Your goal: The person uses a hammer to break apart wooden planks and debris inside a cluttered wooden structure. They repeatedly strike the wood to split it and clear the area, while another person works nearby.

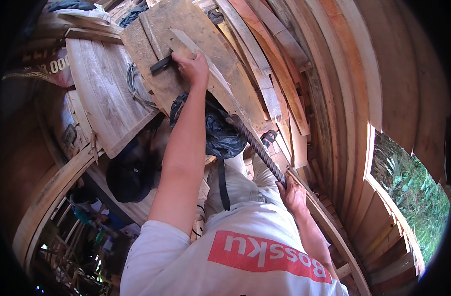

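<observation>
My left hand (192, 69) is closed at the far end of the plank bench, its fingers at a short black bar (161, 65) that sticks out to the left. Right beside that hand runs a pale-edged wooden board (210, 74), slanting toward me. Lower right, my right hand (292, 195) is wrapped round the near end of a dark rod with spiral ribbing (262, 152). The rod's thicker far end lies by a crumpled black plastic bag (223, 135), which hangs between my left forearm and the board. What the bag covers is hidden.
The broad worn plank (137, 39) of the bench lies ahead. Leaning boards (272, 49) and a plank wall (329, 98) close off the right, with an opening (408, 182) onto grass. At left are a wide pale board (102, 84), coiled wire (137, 89) and a dark bag (132, 172).
</observation>
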Tool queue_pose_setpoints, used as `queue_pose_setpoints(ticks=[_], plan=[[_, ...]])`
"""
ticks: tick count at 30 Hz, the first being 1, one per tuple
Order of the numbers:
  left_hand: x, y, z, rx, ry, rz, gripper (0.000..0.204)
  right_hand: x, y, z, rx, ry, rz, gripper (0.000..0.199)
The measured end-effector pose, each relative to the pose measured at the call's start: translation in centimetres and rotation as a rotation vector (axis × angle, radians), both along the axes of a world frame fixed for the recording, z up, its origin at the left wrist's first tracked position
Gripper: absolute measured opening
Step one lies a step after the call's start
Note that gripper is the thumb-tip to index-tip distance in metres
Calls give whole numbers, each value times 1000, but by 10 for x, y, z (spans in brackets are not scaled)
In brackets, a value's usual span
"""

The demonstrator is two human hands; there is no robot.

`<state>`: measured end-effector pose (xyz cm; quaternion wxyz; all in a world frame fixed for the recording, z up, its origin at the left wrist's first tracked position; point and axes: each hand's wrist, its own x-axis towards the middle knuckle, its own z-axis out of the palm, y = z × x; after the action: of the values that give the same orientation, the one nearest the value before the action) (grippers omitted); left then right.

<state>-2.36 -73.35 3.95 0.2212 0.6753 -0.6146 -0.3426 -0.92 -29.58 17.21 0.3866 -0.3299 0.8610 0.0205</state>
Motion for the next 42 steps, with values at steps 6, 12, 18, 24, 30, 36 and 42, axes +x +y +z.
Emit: queue_pose_setpoints(ticks=[6,12,18,24,30,36,42], plan=[[8,3,-6,20,58,-37,93,7,5,6,34,-26,-57,40],[12,7,-10,1,136,-112,105,12,5,4,68,-102,-124,42],[3,11,5,-4,111,-172,107,13,-1,4,67,-114,-128,42],[-14,11,-23,-154,134,-204,104,16,1,3,66,-82,-137,41],[-19,9,-32,-187,97,-142,100,14,0,5,50,-84,-160,41],[18,10,2,30,211,-125,95,15,5,0,19,-106,-109,40],[55,3,-8,157,157,-104,97,20,-11,5,42,-168,-21,40]])
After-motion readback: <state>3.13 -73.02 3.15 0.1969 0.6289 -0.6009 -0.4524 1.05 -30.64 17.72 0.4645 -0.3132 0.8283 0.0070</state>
